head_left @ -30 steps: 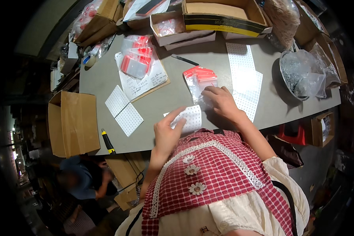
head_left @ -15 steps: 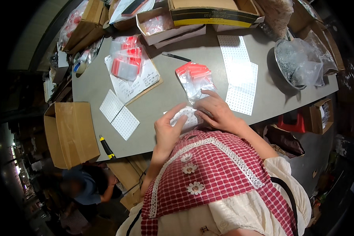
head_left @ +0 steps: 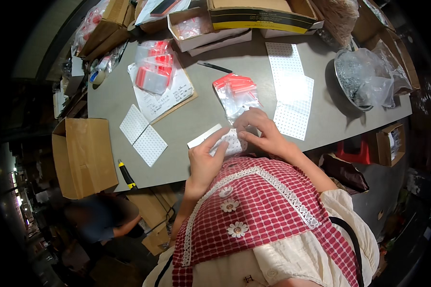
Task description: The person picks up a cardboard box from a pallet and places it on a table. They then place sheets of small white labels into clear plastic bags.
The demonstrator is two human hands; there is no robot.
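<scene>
The left hand [head_left: 207,159] pinches a curved white dotted paper sheet [head_left: 235,143] between thumb and fingers, on the near side of the fanned, red-topped clear plastic bags [head_left: 238,93]; by the bags' near end, the right hand [head_left: 263,133] curls, its grip unclear.

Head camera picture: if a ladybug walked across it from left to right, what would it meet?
Open brown cardboard box → flat white dotted sheet → the person's bare left hand → their bare right hand → round metal bowl.
</scene>
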